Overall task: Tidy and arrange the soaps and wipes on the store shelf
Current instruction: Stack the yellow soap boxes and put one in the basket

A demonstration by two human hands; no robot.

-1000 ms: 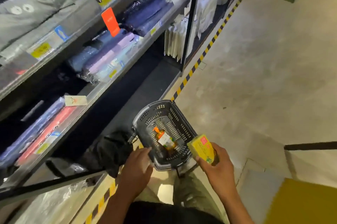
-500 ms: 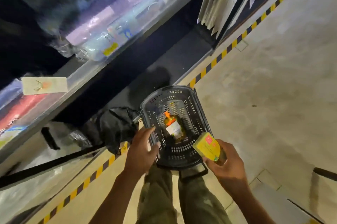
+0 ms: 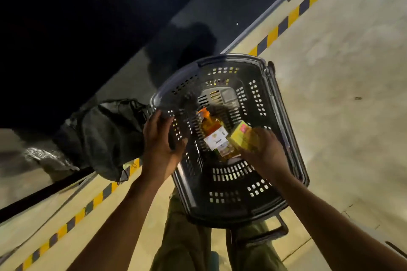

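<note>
A dark plastic shopping basket [image 3: 284,129] stands on the floor in front of me. An orange bottle [image 3: 212,130] with a white label lies on its bottom. My right hand [image 3: 267,151] holds a yellow soap box [image 3: 241,138] inside the basket, just right of the bottle. My left hand [image 3: 159,142] grips the basket's left rim, thumb inside the wall. The shelf goods are out of view.
A black bag [image 3: 103,136] lies on the floor left of the basket, against the dark base of the shelf unit [image 3: 88,28]. A yellow-and-black striped line [image 3: 293,17] runs along the shelf's foot. Bare concrete floor [image 3: 341,94] spreads to the right.
The view has dropped down and closer to the basket. My right hand has carried the yellow box from beside the basket into it. My left hand has stayed on the rim.
</note>
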